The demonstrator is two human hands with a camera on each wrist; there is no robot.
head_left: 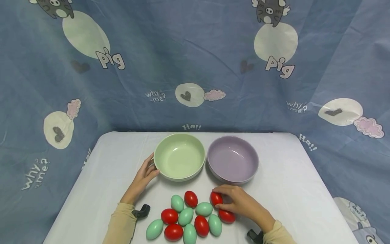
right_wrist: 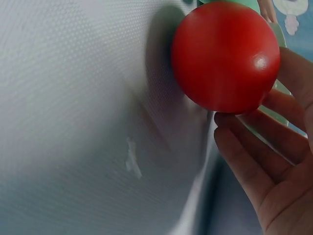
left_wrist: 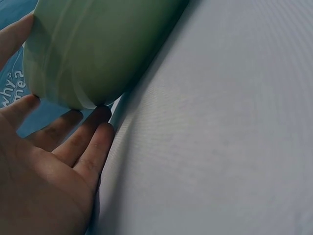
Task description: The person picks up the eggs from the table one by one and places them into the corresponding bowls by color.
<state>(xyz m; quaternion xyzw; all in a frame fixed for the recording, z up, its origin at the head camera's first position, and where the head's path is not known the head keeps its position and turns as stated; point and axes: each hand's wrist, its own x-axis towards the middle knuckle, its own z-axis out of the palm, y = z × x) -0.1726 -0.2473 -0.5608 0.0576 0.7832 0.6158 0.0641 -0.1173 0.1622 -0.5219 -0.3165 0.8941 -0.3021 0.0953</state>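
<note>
The work is judged to be at a very early stage: no egg is seen in either bowl, and all twelve lie on the white tabletop (head_left: 289, 176). Six glossy red, egg-shaped pieces (head_left: 191, 199) and six matching pale mint-green ones (head_left: 186, 216) are counted there, mixed together in a loose cluster in front of the bowls. Only one is being handled; the rest are left unheld.

That one — a smooth red egg (head_left: 216, 199) at the cluster's far right corner, near the purple bowl — is pinched between the thumb and bent fingers of the right hand (head_left: 240, 203). Whether it has been lifted off the surface cannot be told. Another red egg (head_left: 226, 216) lies just beneath the thumb side of that hand.

Two round, shallow, glossy bowls are set side by side: a pale green bowl (head_left: 179, 156) on the left and a dusty purple bowl (head_left: 233, 159) on the right. Only bare inner surface with a bright reflection is shown in each. The green bowl's outer wall is touched by the spread, slightly bent fingers of the left hand (head_left: 145, 174); nothing is grasped by it.
</note>
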